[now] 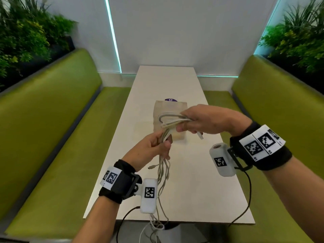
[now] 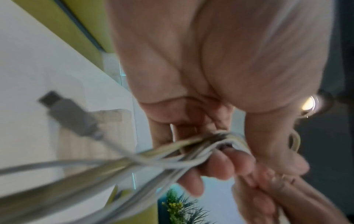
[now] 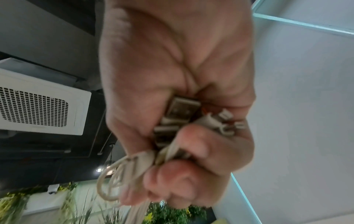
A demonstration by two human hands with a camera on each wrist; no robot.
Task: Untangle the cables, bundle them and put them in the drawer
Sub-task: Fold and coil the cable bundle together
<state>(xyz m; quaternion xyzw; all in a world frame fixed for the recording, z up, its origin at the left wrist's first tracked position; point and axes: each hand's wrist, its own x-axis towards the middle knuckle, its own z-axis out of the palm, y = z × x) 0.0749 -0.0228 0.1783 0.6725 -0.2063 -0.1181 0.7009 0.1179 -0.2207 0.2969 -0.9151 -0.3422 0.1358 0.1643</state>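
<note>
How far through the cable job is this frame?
Midway. Done: several loops gathered in the right hand. In hand: the left hand grips the cables, whose long tails hang past the table edge. Left: finish coiling, then stow; drawer unit untouched.

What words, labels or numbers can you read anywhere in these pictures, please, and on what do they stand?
"C": the only letter showing on the purple sticker behind the drawer box; the rest is hidden.
Wrist bands: square black-and-white code patterns; the small print beside them is too small to read.
Wrist camera housings: code patterns only, no words.
Cables, air vent: no text legible.
</note>
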